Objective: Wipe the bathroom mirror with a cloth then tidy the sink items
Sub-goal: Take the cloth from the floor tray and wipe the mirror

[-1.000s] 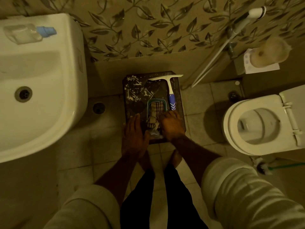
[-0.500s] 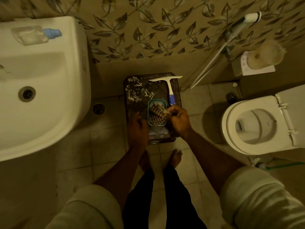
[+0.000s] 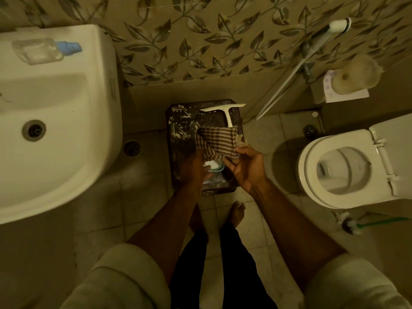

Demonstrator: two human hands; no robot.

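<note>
Hanging striped cloth (image 3: 217, 141) pinched between right-hand fingers (image 3: 231, 161).

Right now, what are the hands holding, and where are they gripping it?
The striped cloth. The right hand pinches its lower right edge; the left hand grips its lower left part.

No legible text, label, brand or number is showing anywhere. Markings on the bottle (image 3: 40, 50) are appearing too blurred to read.
</note>
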